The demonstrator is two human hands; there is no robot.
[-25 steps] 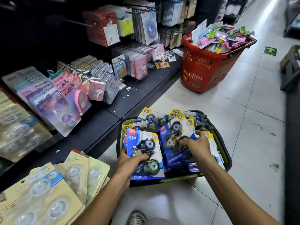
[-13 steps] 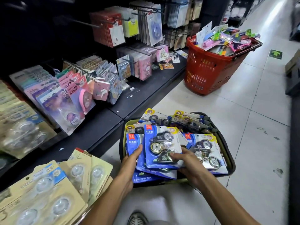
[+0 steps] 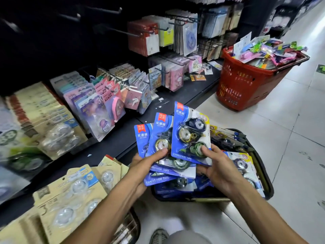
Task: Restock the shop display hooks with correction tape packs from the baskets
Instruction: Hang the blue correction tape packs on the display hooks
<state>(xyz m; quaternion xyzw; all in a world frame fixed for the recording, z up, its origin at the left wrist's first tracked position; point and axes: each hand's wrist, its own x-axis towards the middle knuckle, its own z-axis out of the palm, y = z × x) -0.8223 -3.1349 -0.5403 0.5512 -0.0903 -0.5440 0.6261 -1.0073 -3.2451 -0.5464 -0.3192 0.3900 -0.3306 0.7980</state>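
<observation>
Three blue correction tape packs (image 3: 177, 143), maybe more underneath, have come up out of the dark basket (image 3: 263, 175) into a fan above it. The left hand (image 3: 146, 164) grips the stack; the right hand (image 3: 218, 169) pinches the front pack, ready for hanging.

Held packs (image 3: 175, 143): fanned above the near basket's left end, between the left hand (image 3: 144, 166) and the right hand (image 3: 219, 171).
Near basket (image 3: 263, 175): on the floor (image 3: 290, 155), right of the shelf; more packs inside.
Far basket (image 3: 246, 85): farther along the aisle, heaped with goods.
Display hooks (image 3: 112, 29): above the shelf (image 3: 175, 101), left; upper ones seemingly bare.
Shoe (image 3: 159, 235): bottom centre.
</observation>
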